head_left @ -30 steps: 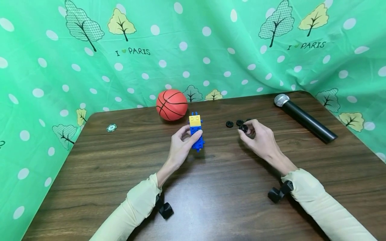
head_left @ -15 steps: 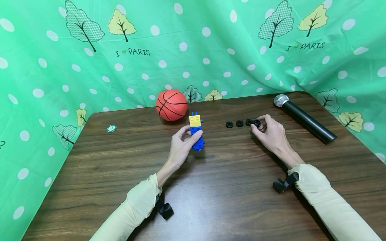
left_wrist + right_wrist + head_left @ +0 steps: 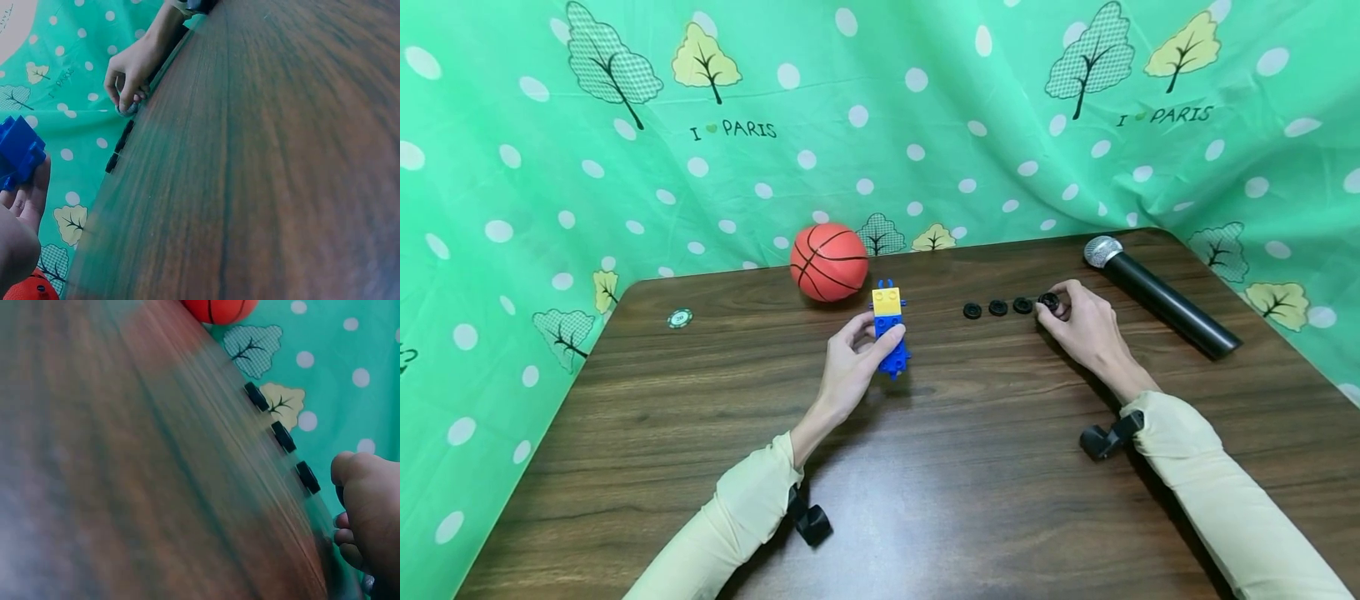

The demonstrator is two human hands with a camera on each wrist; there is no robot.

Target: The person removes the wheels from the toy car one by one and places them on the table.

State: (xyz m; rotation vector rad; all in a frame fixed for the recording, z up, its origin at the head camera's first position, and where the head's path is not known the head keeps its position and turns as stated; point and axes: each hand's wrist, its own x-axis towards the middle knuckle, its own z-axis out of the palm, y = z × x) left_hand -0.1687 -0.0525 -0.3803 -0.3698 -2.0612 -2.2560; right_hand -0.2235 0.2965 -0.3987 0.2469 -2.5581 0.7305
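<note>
In the head view my left hand grips a small toy built of blue and yellow blocks, thumb across its blue part and the yellow block at the far end. The left wrist view shows only its blue end. My right hand pinches a small black toy wheel between thumb and fingers, low at the tabletop. That wheel is hidden behind the hand in the right wrist view. Left of it, three similar black wheels lie flat in a row on the wooden table.
A red basketball sits at the table's back, beyond the block toy. Lying at the right is a black microphone with a silver head. A green-and-white chip rests at the far left. Behind hangs a green dotted curtain.
My right hand has moved right with the wheel, from in front of the row to its right end, and slightly away from me. The left hand and block toy have stayed put.
</note>
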